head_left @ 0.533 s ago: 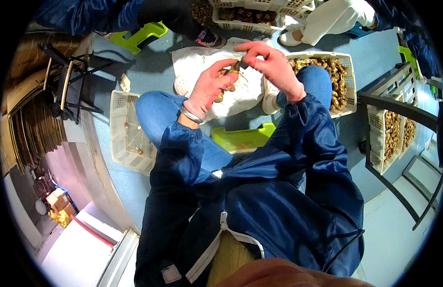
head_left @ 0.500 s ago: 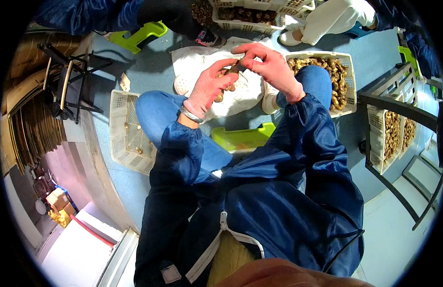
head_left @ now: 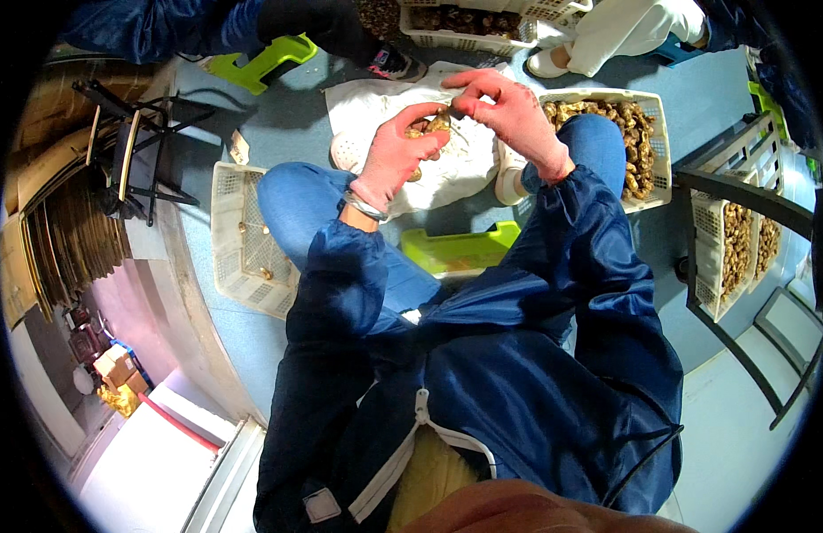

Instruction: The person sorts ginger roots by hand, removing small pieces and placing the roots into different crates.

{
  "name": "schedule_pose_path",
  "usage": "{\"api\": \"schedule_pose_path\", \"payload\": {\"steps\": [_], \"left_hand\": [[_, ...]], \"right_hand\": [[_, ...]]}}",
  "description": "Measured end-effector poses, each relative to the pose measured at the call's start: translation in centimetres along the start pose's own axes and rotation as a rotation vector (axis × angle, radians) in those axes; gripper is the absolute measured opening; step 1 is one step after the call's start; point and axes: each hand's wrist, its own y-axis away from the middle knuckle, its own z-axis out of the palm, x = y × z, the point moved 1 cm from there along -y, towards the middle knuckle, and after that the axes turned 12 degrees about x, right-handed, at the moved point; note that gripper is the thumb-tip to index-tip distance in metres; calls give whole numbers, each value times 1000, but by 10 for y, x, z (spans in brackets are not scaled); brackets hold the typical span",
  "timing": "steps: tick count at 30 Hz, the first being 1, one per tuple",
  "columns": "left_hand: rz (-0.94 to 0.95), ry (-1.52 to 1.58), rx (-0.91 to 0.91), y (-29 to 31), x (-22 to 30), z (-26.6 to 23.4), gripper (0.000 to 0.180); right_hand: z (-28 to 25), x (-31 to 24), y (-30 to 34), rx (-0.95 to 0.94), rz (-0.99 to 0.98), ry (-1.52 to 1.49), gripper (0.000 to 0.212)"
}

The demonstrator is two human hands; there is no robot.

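Note:
My left hand (head_left: 395, 155), in a pink glove, is closed around a few brown, knobbly, mushroom-like pieces (head_left: 441, 122). One of them stands up between the thumb and fingers. Close beside its top, my right hand (head_left: 518, 115), also gloved in pink, has its thumb and fingertips drawn together in a pinch. Whatever is in that pinch is too small to make out. Beneath both hands a white cloth (head_left: 456, 182) with small dark specks is spread on the floor between my feet.
By my right knee stands a white crate (head_left: 662, 147) heaped with similar brown pieces. A white crate (head_left: 218, 240) on my left holds a few small bits. A green stool (head_left: 460, 251) is below my hands. Ahead are more crates (head_left: 469, 40) and two people's legs (head_left: 625, 35). A dark metal frame (head_left: 749, 191) stands right.
My right fingertips have moved slightly off the piece in my left hand, which now stands more upright and shows more. The whole view has shifted a little.

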Motion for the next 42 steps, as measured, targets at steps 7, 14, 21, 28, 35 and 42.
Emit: {"api": "schedule_pose_path", "payload": {"steps": [7, 14, 21, 28, 35, 42], "left_hand": [[55, -142, 50, -3, -6, -1, 41], [267, -364, 145, -5, -14, -4, 42], [136, -366, 166, 2, -4, 2, 42], [106, -236, 29, -12, -17, -6, 43], [151, -255, 142, 4, 1, 3, 41], [357, -447, 199, 5, -1, 4, 37]], "right_hand": [[-1, 1, -1, 48, -30, 19, 21], [1, 8, -3, 90, 2, 65, 21], [4, 2, 4, 1, 152, -48, 32], [2, 1, 0, -17, 229, -80, 31], [2, -4, 5, 7, 117, -100, 21], [1, 3, 1, 46, -13, 59, 19]]}}
